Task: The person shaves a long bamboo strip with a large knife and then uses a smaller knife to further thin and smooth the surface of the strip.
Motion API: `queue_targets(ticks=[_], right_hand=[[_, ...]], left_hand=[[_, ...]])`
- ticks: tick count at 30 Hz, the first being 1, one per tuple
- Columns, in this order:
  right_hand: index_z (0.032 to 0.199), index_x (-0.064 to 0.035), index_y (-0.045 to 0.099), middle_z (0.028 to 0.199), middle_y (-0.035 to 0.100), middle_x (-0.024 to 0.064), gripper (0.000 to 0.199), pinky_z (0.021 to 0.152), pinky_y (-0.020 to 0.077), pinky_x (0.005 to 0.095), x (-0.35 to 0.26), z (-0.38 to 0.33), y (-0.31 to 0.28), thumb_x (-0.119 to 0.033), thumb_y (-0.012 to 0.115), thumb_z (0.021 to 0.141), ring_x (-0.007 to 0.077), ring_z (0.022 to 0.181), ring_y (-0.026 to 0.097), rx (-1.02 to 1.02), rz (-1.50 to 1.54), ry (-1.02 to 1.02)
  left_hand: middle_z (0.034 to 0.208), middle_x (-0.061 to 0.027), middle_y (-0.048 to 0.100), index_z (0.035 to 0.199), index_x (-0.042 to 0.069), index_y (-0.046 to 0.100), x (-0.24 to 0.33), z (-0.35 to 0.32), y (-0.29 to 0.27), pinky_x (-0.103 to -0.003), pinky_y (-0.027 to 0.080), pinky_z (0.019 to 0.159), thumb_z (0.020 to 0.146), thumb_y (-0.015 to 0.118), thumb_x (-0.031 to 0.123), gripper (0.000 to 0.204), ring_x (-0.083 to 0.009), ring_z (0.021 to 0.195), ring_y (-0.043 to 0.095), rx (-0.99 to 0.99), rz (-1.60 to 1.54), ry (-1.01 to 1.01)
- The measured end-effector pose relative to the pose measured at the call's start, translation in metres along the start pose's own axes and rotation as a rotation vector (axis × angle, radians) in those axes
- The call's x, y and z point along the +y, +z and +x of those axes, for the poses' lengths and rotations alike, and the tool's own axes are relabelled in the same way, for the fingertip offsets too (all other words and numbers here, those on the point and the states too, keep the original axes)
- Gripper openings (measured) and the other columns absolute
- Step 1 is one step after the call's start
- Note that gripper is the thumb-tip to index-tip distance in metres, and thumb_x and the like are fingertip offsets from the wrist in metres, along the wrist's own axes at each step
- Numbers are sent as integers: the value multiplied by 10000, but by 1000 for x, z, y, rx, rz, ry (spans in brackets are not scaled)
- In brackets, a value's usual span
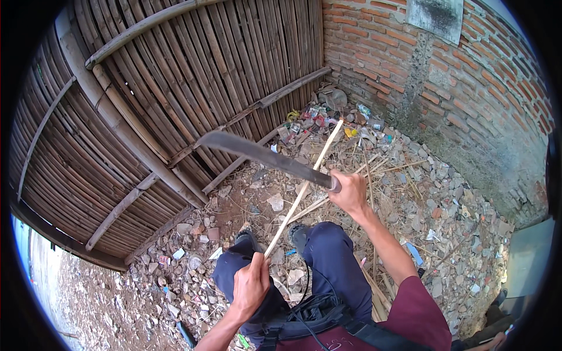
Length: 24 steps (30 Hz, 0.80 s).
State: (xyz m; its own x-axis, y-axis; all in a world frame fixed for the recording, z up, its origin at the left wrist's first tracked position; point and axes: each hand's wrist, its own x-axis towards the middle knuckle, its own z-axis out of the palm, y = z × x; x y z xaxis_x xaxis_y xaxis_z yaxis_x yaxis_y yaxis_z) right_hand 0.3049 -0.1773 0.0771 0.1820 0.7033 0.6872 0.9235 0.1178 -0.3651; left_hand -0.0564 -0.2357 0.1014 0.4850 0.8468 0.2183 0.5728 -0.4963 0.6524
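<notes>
My right hand [350,192] is closed round the handle of a machete [266,157], whose long dark blade points left and lies across a pale bamboo strip [321,157]. Whether the blade touches the strip or is just above it I cannot tell. In my left hand [252,284] the near end of that strip is gripped, close to my left knee. From there the strip slants up and away to the right, past the blade. More pale strips [313,209] lie on the ground beyond my right knee, partly hidden by the machete arm.
A bamboo slat wall [193,76] rises at the left, and a brick wall [374,58] at the back right. Rubble [410,199] covers the ground around my feet, with plastic litter [319,121] in the far corner. Part of another person [494,327] shows at the lower right.
</notes>
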Motion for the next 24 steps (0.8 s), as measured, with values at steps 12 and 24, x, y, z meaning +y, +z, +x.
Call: queue_targets(ticks=[12, 24], right_hand=[[872, -59, 775, 603, 689, 54, 103, 470, 498, 322, 18, 14, -6, -46, 738, 778, 149, 450, 593, 27, 105, -95], [928, -98, 797, 620, 705, 106, 173, 527, 538, 410, -11, -6, -14, -83, 708, 781, 253, 510, 684, -145, 6, -62]], left_hand=[[645, -264, 558, 946, 22, 494, 5, -8, -2, -500, 426, 508, 1049, 620, 52, 165, -492, 622, 621, -16, 0, -20], [751, -209, 643, 996, 22, 565, 5, 2, -3, -489, 463, 556, 1040, 625, 65, 86, -431, 642, 644, 78, 119, 42]])
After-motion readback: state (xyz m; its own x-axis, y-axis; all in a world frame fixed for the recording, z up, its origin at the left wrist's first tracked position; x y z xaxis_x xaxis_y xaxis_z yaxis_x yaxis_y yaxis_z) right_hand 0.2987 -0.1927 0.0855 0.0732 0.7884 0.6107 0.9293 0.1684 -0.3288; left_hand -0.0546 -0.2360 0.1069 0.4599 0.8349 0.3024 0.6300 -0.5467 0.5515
